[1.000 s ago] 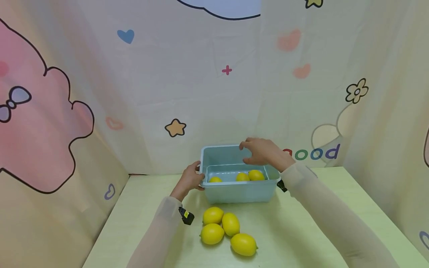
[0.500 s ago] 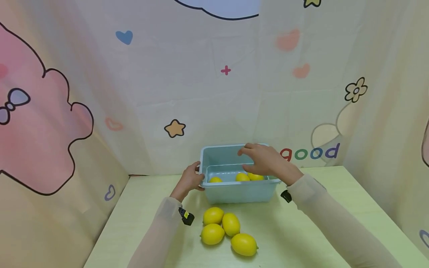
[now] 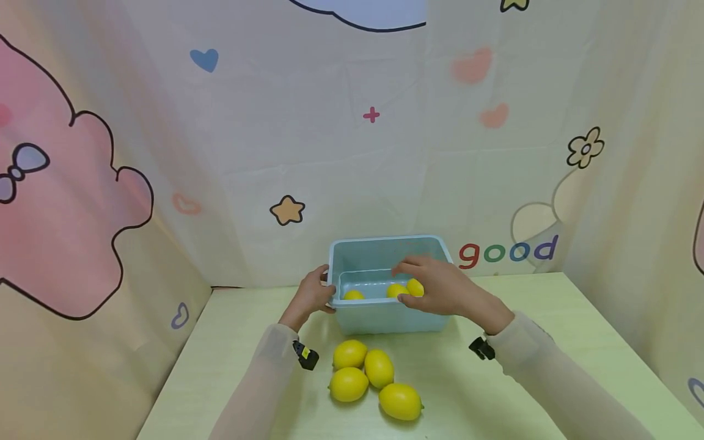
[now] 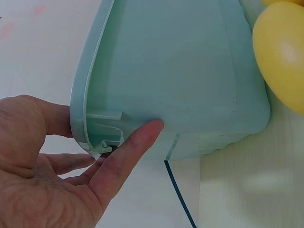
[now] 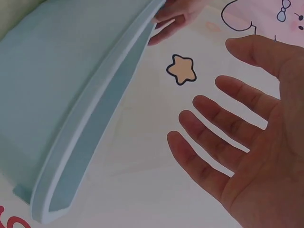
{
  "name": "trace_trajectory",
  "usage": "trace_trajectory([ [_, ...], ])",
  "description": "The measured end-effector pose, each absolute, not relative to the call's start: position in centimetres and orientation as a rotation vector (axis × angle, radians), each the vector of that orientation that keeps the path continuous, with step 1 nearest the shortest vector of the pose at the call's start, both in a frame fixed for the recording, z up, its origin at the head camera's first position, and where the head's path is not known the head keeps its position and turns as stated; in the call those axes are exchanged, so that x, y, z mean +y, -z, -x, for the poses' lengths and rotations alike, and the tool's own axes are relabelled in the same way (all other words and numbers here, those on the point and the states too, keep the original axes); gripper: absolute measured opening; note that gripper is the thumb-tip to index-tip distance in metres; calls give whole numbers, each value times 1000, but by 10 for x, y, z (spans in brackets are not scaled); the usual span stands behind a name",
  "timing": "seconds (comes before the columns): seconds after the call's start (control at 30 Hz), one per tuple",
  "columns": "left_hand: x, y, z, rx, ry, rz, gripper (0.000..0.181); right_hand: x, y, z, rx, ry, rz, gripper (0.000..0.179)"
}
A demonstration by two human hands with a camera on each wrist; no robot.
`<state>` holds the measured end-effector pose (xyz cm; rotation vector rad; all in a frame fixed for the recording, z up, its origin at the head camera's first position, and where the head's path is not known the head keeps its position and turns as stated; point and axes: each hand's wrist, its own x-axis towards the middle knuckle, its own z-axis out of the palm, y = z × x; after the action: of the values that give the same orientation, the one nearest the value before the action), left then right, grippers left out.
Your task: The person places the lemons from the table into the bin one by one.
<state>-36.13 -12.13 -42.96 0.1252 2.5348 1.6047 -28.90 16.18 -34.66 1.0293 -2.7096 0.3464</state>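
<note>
A light blue plastic bin [image 3: 374,319] stands against the back curtain. My left hand [image 3: 311,293] grips its left end by the rim, and in the left wrist view the thumb lies along the outer wall. Three lemons [image 3: 396,290] show inside the bin, partly hidden by its front wall and one also by my right hand. That right hand [image 3: 441,286] hovers over the bin's front right rim and holds nothing. In the right wrist view its fingers [image 5: 209,149] are spread apart, clear of the rim. Several more lemons [image 3: 349,384] lie clustered on the table before the bin.
The pale table [image 3: 484,379] extends to both sides of the bin. A printed curtain [image 3: 357,171] rises right behind it and along the left and right sides. A small black wrist camera [image 3: 305,355] sits at my left cuff, close to the lemons.
My right hand has come down and toward me from above the back of the bin to its front right rim. The left hand and the lemons on the table stay in place.
</note>
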Motion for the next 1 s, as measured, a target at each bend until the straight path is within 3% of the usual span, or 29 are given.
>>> trace_trajectory([
  [0.67, -121, 428, 359, 2525, -1618, -143, 58, 159, 381, 242, -2583, -297, -1236, 36],
  [1.0, -122, 429, 359, 2530, -1615, -135, 58, 152, 410, 234, -2511, -249, -1316, 40],
])
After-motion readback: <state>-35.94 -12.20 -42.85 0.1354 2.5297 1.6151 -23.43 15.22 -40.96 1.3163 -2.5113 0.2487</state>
